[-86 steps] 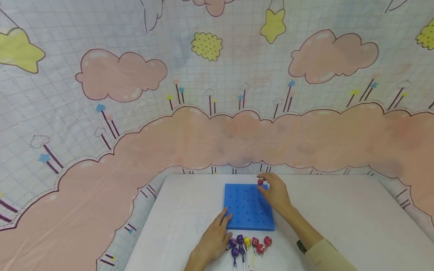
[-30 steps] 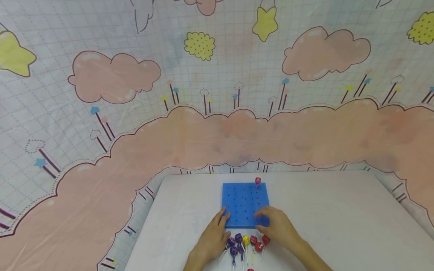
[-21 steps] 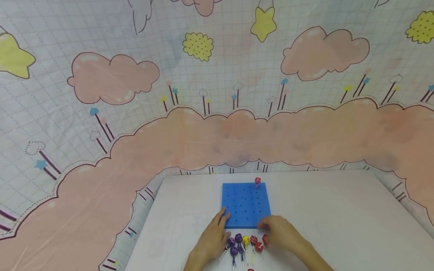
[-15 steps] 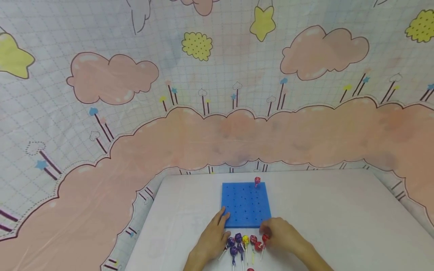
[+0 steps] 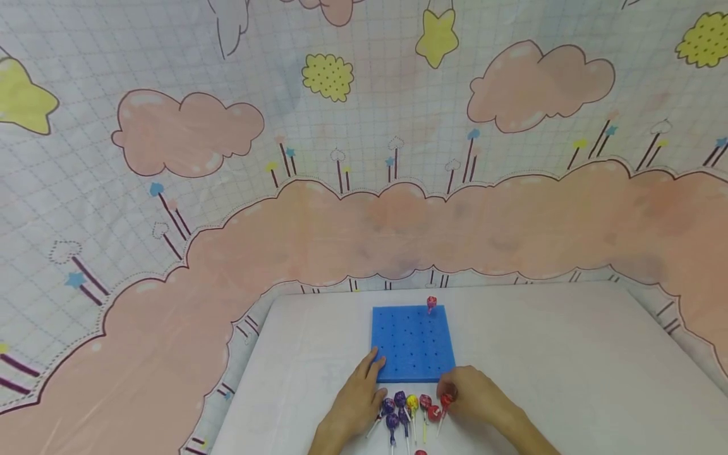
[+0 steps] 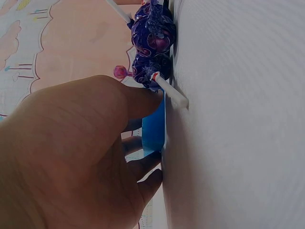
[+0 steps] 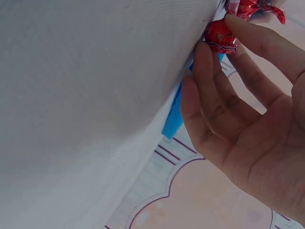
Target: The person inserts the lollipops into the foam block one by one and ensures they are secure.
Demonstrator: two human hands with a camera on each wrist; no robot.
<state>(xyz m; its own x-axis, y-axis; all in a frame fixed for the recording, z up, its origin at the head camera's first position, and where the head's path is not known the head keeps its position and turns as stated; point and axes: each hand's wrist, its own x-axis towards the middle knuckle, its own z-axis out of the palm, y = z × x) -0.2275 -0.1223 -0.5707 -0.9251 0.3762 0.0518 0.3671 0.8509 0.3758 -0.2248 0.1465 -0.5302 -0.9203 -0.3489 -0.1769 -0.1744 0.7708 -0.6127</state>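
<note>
My left hand [image 5: 354, 403] rests against the near-left side of a blue board [image 5: 406, 347] with rows of small holes, its fingers fairly straight. My right hand [image 5: 476, 393] is just beyond the board's near-right corner, pinching the head of a red-wrapped lollipop [image 7: 220, 36] between thumb and fingers. In the head view this red lollipop [image 5: 446, 400] has its white stick slanting toward me. One pinkish-red lollipop [image 5: 431, 302] stands upright at the board's far-right corner. Purple lollipops [image 6: 152, 33] lie close to my left thumb.
Several loose lollipops lie in front of the board, among them a yellow one [image 5: 412, 402], another red one [image 5: 434, 413] and a purple one [image 5: 392, 421]. A red head [image 5: 420, 452] shows at the bottom edge. Behind the white table [image 5: 546, 354] hangs a cloud-patterned cloth [image 5: 364, 234].
My right hand has let go of the lollipop at the board's far-right corner, come back toward me and taken hold of a red one. My left hand has stayed at the board.
</note>
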